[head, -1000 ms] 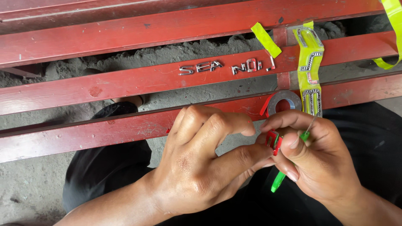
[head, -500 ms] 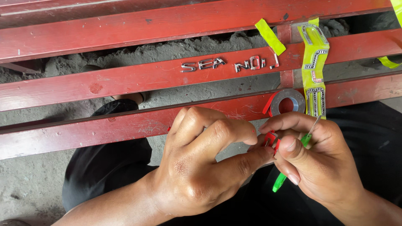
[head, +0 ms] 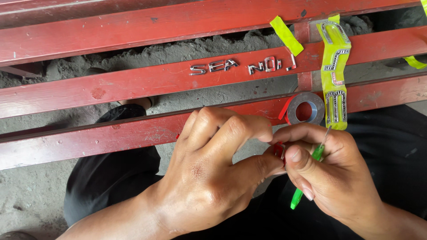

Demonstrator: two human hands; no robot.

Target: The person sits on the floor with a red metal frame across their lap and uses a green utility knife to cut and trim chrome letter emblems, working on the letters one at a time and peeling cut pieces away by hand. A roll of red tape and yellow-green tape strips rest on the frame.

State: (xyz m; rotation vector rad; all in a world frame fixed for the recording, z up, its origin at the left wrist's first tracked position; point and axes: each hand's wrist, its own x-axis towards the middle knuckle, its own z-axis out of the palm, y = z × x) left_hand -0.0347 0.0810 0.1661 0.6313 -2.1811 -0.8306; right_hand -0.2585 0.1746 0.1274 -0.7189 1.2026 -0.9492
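My left hand (head: pixel 213 173) and my right hand (head: pixel 333 173) meet fingertip to fingertip over my lap, pinching a small piece with red backing (head: pixel 279 150) between them. My right hand also holds a green-handled tool (head: pixel 307 186) with a thin metal tip that sticks up past the knuckles. Just above the hands a roll of tape (head: pixel 306 108) lies on a red metal bar (head: pixel 133 129). Several small chrome letters (head: pixel 242 66) lie in a row on the bar beyond it.
Yellow-green tape strips (head: pixel 334 71) carrying more chrome pieces hang over the bars at the right, with another strip (head: pixel 287 35) further up. Red bars run across the view above grey gritty ground (head: pixel 147 55). My dark trousers (head: pixel 115 178) fill the lower part.
The hands have stayed together with only small finger movements on the red piece. The view has shifted slightly.
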